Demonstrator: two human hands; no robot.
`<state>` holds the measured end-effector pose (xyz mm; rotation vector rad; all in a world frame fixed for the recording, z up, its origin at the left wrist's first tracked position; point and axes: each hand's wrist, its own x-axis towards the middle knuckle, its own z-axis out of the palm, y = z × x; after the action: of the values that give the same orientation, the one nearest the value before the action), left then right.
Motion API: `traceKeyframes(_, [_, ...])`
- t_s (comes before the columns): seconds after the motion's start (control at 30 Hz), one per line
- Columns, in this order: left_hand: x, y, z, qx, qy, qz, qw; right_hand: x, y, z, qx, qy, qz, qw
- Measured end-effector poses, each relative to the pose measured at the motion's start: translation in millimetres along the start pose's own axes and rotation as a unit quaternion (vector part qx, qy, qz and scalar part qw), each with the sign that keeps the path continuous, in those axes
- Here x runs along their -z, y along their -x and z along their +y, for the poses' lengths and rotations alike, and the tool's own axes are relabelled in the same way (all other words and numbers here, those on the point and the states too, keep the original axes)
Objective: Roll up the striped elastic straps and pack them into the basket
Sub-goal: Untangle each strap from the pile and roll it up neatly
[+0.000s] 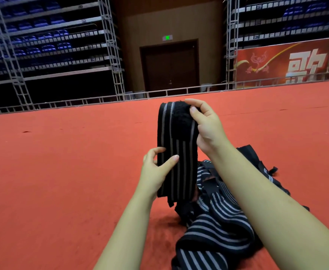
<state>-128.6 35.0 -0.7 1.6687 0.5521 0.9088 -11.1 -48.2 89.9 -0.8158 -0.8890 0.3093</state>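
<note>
Black elastic with grey stripes, the strap is held upright at the centre of the frame, above the red carpet. The right hand pinches its folded top end, thumb and fingers curled over a fuzzy black patch. The left hand grips the strap's left edge lower down, thumb across the stripes. A pile of more striped straps lies on the carpet at lower centre-right, under the right forearm.

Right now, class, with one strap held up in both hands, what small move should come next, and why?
Probably turn the top end over to start the roll: the right hand pinches the strap at its fuzzy top, the left hand steadies it, and it hangs unrolled.
</note>
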Motion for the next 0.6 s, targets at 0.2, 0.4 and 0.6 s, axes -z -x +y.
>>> traceKeyframes(0.2, [-3, 0, -12, 0.017, 0.02, -0.059, 0.998, 5, -7, -8, -0.031, -0.071, 0.013, 0.997])
traceKeyframes(0.4, [24, -19, 13, -0.009, 0.103, 0.002, 0.995, 20, -8, -6, -0.078, -0.076, 0.031, 0.994])
traceKeyframes(0.6, [43, -12, 14, 0.018, -0.057, -0.058, 0.997, 13, -16, -6, -0.063, -0.096, 0.058, 0.992])
